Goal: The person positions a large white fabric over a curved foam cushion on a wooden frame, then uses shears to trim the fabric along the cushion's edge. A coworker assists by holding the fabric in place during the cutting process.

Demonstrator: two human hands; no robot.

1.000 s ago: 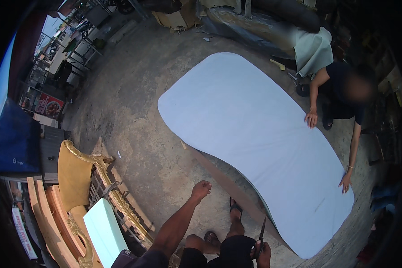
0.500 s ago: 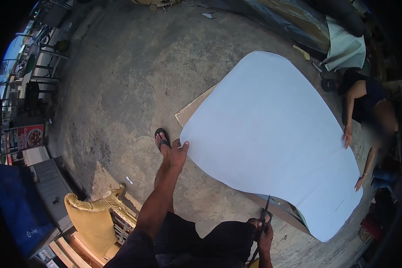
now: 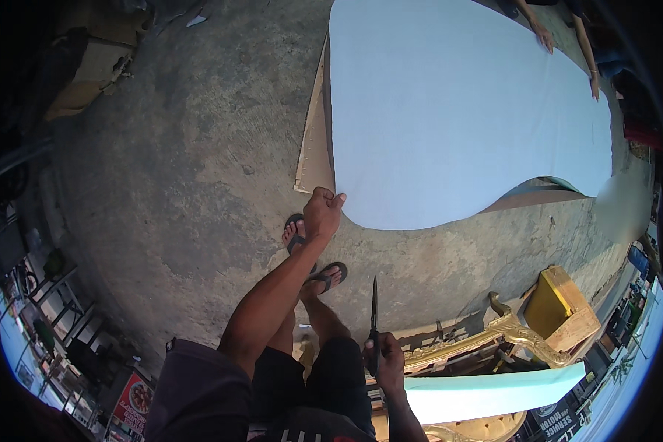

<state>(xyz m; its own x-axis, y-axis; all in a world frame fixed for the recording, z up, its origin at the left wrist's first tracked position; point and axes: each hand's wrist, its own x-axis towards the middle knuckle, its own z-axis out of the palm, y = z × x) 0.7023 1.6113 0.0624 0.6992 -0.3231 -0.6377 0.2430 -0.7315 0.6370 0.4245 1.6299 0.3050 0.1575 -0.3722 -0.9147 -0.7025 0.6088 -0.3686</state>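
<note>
1. The white sheet (image 3: 449, 118) lies spread across the far middle and right of the scene. Its near edge runs in a wavy curve, and its far end passes out of view.
2. The left hand (image 3: 324, 212) is at the sheet's near left corner. Thumb and fingers are drawn narrow, pinching the edge.
3. The right hand (image 3: 385, 361) is closed around the handle of a dark pointed tool (image 3: 375, 317). The tip points to the far side and stands apart from the sheet, over the floor.
4. A brown board (image 3: 317, 151) projects from beneath the sheet on its left side. A brown surface also shows under the near right curve; whether it is the same board cannot be told.
5. Two hands of a co-worker are at the sheet's far right edge: the farther hand (image 3: 544, 37) and the nearer hand (image 3: 595, 87). Whether they grip or only press cannot be told.
6. The person's sandalled feet (image 3: 335, 272) stand on the concrete floor (image 3: 199, 155), just near of the left hand.
7. Near right, a gilded furniture frame (image 3: 449, 352) stands beside a long pale block (image 3: 486, 395).
8. Cardboard (image 3: 96, 70) is at far left; a red sign (image 3: 134, 401) is at near left.
</note>
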